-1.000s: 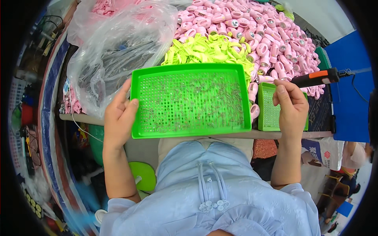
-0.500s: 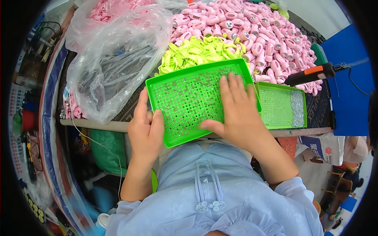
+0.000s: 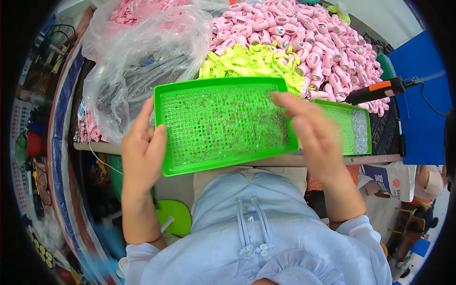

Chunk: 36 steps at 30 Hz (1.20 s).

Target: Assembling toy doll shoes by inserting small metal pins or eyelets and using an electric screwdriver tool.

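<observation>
My left hand (image 3: 144, 152) grips the left end of a bright green perforated tray (image 3: 228, 164), its thumb over the rim. The tray is held up above the table's front edge, over my lap. Many small screws (image 3: 237, 111) lie loose across its hole-studded floor, thickest toward the right side, while rows of holes at the left look filled. My right hand (image 3: 316, 130) is at the tray's right end, with its fingers smeared by motion; whether they touch the rim I cannot tell.
Behind the tray lie yellow-green plastic parts (image 3: 251, 61) and a big heap of pink plastic housings (image 3: 327, 52). A second green tray (image 3: 339, 126) holds silvery small pieces. A black-and-orange electric screwdriver (image 3: 377, 90) hangs at the right. Clear plastic bags (image 3: 142, 80) fill the back left.
The tray has shifted left and levelled somewhat, my left hand going with it. My right hand has moved from over the tray floor to its right end. The screws have spread toward the right.
</observation>
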Tool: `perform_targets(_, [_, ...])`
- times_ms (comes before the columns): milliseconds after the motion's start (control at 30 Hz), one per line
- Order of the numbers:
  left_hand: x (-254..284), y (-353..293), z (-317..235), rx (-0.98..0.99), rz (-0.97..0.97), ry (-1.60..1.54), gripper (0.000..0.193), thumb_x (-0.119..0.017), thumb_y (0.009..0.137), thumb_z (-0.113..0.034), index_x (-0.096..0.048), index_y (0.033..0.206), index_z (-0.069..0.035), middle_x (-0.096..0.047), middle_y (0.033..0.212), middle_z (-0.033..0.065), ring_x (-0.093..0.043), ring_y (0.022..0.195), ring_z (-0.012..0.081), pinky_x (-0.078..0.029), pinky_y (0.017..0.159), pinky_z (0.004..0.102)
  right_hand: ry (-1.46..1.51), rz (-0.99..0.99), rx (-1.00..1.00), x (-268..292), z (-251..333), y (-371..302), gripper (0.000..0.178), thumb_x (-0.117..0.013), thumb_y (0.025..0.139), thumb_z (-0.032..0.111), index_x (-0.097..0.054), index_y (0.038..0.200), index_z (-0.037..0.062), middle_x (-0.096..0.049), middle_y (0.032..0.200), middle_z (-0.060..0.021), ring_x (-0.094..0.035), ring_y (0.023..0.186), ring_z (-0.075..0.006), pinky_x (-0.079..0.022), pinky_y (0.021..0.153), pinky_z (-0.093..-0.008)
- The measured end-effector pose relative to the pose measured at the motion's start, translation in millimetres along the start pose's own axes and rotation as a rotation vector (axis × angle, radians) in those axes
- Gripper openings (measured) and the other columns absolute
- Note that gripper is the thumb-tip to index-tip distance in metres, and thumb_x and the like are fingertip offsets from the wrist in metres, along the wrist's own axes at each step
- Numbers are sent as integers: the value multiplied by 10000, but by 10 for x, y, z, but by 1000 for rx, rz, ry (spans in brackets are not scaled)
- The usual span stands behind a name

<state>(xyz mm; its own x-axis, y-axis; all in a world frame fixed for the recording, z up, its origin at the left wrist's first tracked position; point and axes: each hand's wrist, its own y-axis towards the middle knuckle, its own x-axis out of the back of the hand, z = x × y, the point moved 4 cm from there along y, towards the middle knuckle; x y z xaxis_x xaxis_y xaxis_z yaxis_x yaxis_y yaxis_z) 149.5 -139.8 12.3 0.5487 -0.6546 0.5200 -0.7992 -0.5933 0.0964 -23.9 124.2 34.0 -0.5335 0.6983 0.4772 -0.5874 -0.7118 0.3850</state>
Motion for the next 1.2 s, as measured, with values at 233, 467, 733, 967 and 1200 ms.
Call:
perform_targets(233, [338, 175, -380, 26, -99, -255, 517, -518, 971, -11, -440, 1481, 15, -570, 726, -58, -472, 628, 3, -358, 574, 178, 387, -255, -318, 351, -373, -145, 206, -603, 984, 32, -677, 1156, -53, -715, 1057, -118, -689, 947, -158, -555, 806, -269])
perform_targets(467, [481, 333, -649, -113, 125, 44, 518, -547, 942, -14, -480, 1455, 14, -438, 662, -90, -375, 595, 8, -290, 549, 201, 333, -186, -419, 313, -473, -241, 206, -658, 947, 20, -689, 1141, -42, -703, 992, -56, -652, 888, -90, -522, 782, -225])
perform_targets(733, [428, 360, -565, -114, 134, 108, 525, -563, 938, -25, -480, 1455, 9, -458, 676, -81, -397, 622, 18, -312, 570, 209, 419, -115, -529, 288, -574, -367, 211, -660, 950, 70, -700, 1139, -15, -699, 936, -21, -629, 838, -59, -501, 720, -211])
perform_targets(967, [468, 353, -240, -6, 143, -57, 549, -550, 950, -25, -439, 1487, 4, -612, 894, -24, -511, 740, 28, -402, 658, 193, 448, -168, -524, 445, -609, -384, 205, -655, 952, 77, -707, 1133, -3, -718, 922, -31, -647, 809, -72, -518, 705, -226])
perform_targets(1200, [236, 233, 66, 77, 194, -416, 569, -526, 957, -11, -385, 1506, 31, -639, 1171, 64, -603, 895, 72, -466, 781, 218, 384, -207, -514, 677, -618, -427, 211, -642, 960, 71, -690, 1141, -28, -721, 939, -73, -658, 815, -106, -518, 711, -245])
